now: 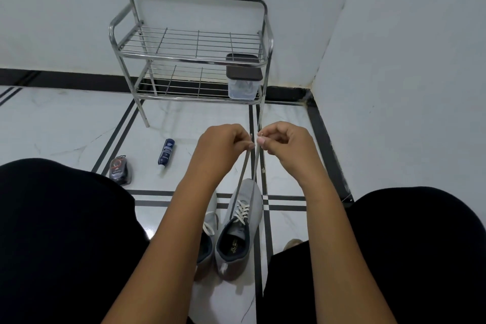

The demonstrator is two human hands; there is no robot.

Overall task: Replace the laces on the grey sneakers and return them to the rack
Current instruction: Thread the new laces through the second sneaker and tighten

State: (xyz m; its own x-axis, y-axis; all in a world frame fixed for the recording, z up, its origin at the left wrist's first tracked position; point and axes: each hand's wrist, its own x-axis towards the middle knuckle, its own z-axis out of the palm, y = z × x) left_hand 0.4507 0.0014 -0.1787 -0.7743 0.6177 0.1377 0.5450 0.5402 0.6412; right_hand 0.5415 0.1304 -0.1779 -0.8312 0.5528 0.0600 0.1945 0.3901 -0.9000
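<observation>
Two grey sneakers stand side by side on the floor between my knees. The right sneaker [240,229] has a pale lace [243,212] crossed through its eyelets. The left sneaker [209,234] is partly hidden behind my left forearm. Both lace ends run taut upward from the right sneaker. My left hand [223,143] pinches one lace end and my right hand [282,141] pinches the other, held close together above the toe. The chrome wire rack [194,60] stands against the back wall with two shelves.
A clear box with a dark lid [243,84] sits on the rack's lower shelf at the right. A dark blue tube [166,152] and a dark shoe-polish container [120,169] lie on the tiled floor to the left. Walls form a corner at the right.
</observation>
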